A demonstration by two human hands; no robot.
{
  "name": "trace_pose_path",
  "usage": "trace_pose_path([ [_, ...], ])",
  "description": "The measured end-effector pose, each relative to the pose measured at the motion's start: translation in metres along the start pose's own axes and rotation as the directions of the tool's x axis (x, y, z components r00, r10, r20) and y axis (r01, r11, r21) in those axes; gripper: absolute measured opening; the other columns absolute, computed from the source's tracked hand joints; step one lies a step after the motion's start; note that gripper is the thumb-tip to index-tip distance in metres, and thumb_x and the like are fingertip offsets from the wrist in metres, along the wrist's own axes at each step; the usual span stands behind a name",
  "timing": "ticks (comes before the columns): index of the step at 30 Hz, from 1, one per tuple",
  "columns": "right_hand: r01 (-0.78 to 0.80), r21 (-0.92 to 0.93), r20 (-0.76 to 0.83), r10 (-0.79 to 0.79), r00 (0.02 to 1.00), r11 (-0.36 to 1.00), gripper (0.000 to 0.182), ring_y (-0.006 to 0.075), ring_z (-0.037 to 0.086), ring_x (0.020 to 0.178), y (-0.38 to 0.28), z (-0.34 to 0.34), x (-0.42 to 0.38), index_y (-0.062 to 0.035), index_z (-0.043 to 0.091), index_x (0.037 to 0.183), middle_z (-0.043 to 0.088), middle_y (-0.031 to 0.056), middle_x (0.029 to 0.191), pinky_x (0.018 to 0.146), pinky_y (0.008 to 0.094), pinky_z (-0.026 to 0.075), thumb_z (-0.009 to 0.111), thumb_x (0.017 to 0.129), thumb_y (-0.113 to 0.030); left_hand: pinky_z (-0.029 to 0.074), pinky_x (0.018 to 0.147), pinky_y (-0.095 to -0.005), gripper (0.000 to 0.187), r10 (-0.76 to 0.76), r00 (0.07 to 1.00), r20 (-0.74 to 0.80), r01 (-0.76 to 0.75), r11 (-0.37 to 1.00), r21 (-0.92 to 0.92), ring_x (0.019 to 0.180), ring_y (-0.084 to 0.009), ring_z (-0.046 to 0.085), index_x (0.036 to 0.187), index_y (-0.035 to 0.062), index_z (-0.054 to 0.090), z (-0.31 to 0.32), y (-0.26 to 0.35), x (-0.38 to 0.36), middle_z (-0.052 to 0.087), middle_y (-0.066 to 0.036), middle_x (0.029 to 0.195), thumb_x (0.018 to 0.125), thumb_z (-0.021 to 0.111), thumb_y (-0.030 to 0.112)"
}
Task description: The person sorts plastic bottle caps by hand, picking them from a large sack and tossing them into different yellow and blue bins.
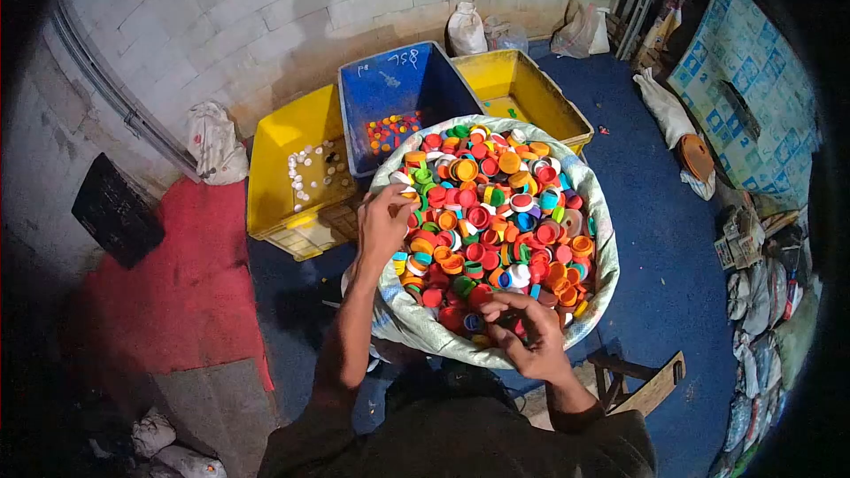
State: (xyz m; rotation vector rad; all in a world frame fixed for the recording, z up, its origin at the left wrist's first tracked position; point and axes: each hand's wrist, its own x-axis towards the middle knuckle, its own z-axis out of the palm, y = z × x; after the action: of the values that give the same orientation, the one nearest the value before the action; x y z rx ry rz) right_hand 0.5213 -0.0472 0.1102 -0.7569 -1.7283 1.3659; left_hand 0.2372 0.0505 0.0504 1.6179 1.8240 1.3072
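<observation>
A large woven sack (602, 212) with its rim rolled outward stands in front of me, heaped with plastic bottle caps (496, 212) in red, orange, green, white and blue. At the sack's left rim is my left hand (382, 226), its fingers bent together at an orange cap (409, 196); a white cap (400, 179) lies just beyond the fingertips. My right hand (536, 341) hovers over the near edge of the heap. Its thumb and forefinger are parted close to a dark red cap (480, 295), and I make out nothing held between them.
Behind the sack stand a yellow crate (292, 128) with white caps, a blue crate (354, 93) with red and orange caps, and another yellow crate (562, 111) holding a few green pieces. A wooden stool (651, 385) is at right. Filled bags (753, 363) line the right side.
</observation>
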Motion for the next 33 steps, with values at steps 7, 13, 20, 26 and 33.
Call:
trace_pose_path([
  [7,0.125,-0.697,0.109,-0.069,0.992,0.706,0.047,0.0363,0.056,0.086,-0.009,0.000,0.041,-0.0037,0.056,0.121,0.057,0.0174,0.090,0.077,0.0427,0.048,0.063,0.074,-0.002,0.048,0.098,-0.0499,0.021,-0.259,0.949,0.179,0.205,0.077,-0.976,0.108,-0.0283,0.060,0.108,0.0015,0.058,-0.045,0.017,-0.053,0.062,-0.014,0.115,0.088,0.063,0.007],
  [13,0.252,-0.880,0.245,-0.069,0.967,0.403,0.049,0.0338,0.053,0.094,0.024,-0.001,0.097,-0.0024,0.054,0.122,0.059,0.0154,0.097,0.084,0.0422,0.047,0.063,0.074,-0.001,0.041,0.107,-0.0492,0.031,-0.359,0.835,0.418,0.286,-0.366,-0.885,0.112,-0.0351,0.055,0.110,-0.0062,0.056,-0.060,-0.001,-0.081,0.059,-0.020,0.110,0.089,0.054,0.016],
  [20,0.123,-0.795,0.171,0.026,0.985,0.594,0.062,0.0373,0.054,0.104,0.036,0.004,0.132,-0.0038,0.046,0.133,0.061,0.0187,0.115,0.091,0.0431,0.046,0.068,0.075,-0.005,0.048,0.092,-0.0422,0.019,-0.333,0.821,0.464,0.330,-0.386,-0.861,0.091,-0.0241,0.060,0.098,0.0017,0.060,-0.063,-0.006,-0.082,0.062,-0.010,0.092,0.092,0.057,0.019],
  [26,0.155,-0.745,0.197,-0.009,0.980,0.649,0.060,0.0364,0.060,0.091,0.054,-0.004,0.139,-0.0020,0.048,0.132,0.064,0.0210,0.098,0.083,0.0437,0.049,0.068,0.075,-0.006,0.050,0.071,-0.0309,0.012,-0.382,0.863,0.330,0.362,0.012,-0.932,0.073,-0.0130,0.057,0.099,0.0071,0.058,-0.061,0.008,-0.085,0.058,-0.003,0.081,0.089,0.063,0.013],
  [33,0.175,-0.737,0.147,-0.097,0.984,0.653,0.054,0.0385,0.059,0.086,0.073,-0.010,0.136,-0.0014,0.051,0.127,0.062,0.0214,0.102,0.081,0.0411,0.050,0.068,0.076,-0.008,0.048,0.063,-0.0280,0.018,-0.272,0.950,0.154,0.307,0.710,-0.634,0.071,-0.0114,0.057,0.098,0.0032,0.057,-0.049,0.011,-0.081,0.061,-0.004,0.079,0.086,0.068,0.011],
])
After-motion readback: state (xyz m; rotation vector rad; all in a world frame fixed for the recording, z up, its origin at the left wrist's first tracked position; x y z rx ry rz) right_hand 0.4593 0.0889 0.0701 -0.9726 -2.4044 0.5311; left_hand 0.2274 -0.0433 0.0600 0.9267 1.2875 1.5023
